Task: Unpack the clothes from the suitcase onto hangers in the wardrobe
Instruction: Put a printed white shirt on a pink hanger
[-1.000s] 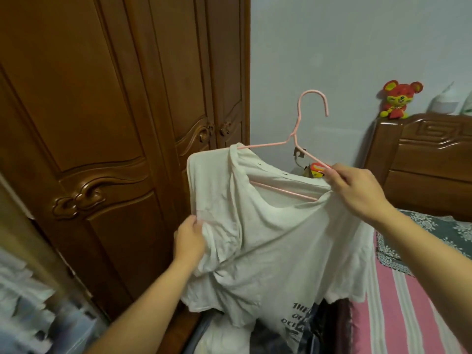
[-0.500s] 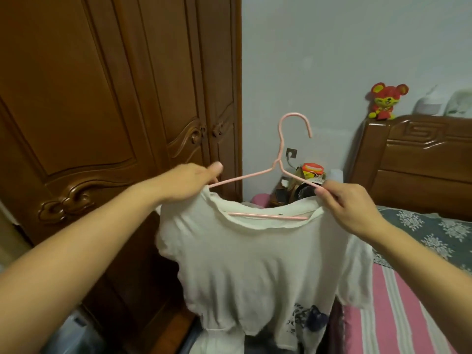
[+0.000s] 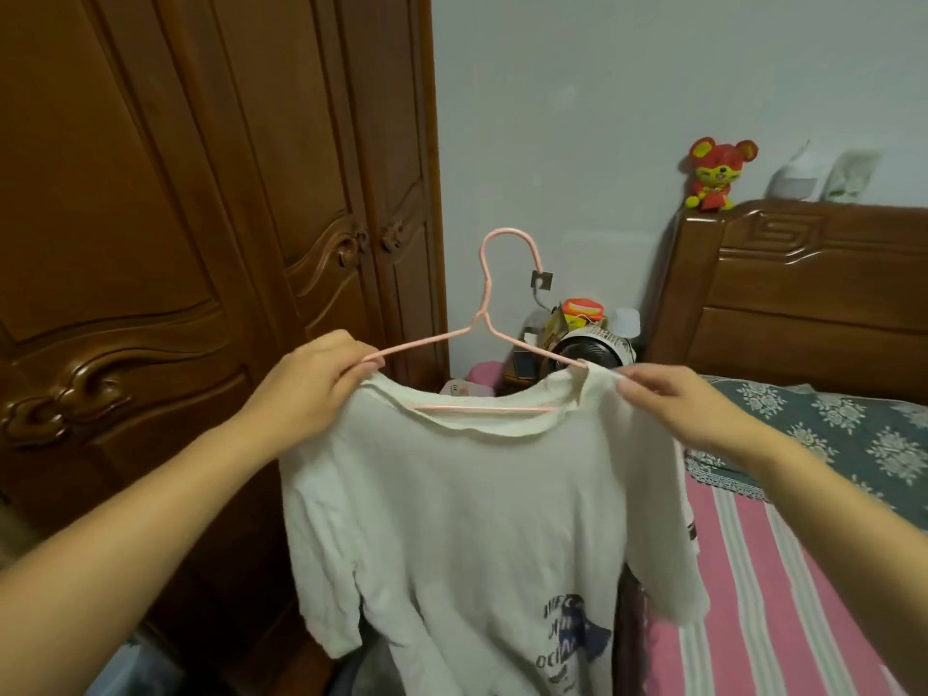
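The left hand (image 3: pixel 321 379) is curled around the left shoulder of the pink wire hanger (image 3: pixel 482 339), pinching wire and shirt collar together at about nine o'clock from the hook. The right hand (image 3: pixel 678 409) pinches the cloth of the white T-shirt (image 3: pixel 472 519) at its right shoulder, at about three o'clock, just where the hanger's right arm runs under the fabric. Judging by this, the left hand steadies the hanger while the right tugs the shoulder over the wire's end; the shirt looks seated on the left and slightly bunched on the right.

The shirt hangs straight down between the forearms, its printed lower front toward five o'clock. The hanger's hook stands upright at twelve o'clock, free of any rail.

The wooden wardrobe (image 3: pixel 176 218) fills the view from nine to eleven o'clock, and the doors in sight are closed, so one would probably have to be opened before the shirt can go in. The bed (image 3: pixel 783 570), with its striped sheet, lies from three to five o'clock, its headboard (image 3: pixel 803 293) at two o'clock. A cluttered nightstand with a fan (image 3: pixel 592 351) sits just behind the hanger. Free room lies above the hands; the gap between wardrobe and bed is narrow. The suitcase cannot be made out clearly below the shirt.
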### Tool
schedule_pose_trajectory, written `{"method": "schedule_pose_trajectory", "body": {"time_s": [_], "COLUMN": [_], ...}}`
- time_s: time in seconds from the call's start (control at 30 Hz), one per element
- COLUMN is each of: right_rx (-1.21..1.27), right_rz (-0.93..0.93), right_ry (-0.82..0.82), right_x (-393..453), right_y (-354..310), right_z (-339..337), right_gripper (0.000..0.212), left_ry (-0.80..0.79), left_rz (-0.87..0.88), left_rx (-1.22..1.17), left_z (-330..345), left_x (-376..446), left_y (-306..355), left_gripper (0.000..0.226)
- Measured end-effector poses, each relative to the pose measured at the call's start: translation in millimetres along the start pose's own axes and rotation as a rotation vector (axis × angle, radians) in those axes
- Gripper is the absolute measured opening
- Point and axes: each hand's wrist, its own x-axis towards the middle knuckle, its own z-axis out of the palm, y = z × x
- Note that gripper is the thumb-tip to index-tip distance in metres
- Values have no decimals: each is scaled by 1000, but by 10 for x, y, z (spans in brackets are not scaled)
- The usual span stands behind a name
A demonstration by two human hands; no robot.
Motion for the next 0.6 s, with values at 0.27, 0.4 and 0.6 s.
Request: {"method": "schedule_pose_trajectory", "body": {"time_s": [0.27,0.4,0.6], "right_rx": [524,-104,451], "right_rz": [92,41,131], "right_ry": [291,348,-334], "right_x": [337,622,66], "right_y": [-142,-253,-1377], "right_z": [628,1038,2080], "right_gripper": [21,34,37], "left_ry": [-332,-387,-111], "left_rz": [-343,-660,-1102], "left_rx": [-369,-783,-1326], "left_z": [-291,-398,-164], "left_x": [-567,-954,-1202], "left_y": [-65,17,290], "left_gripper": [20,17,20]}}
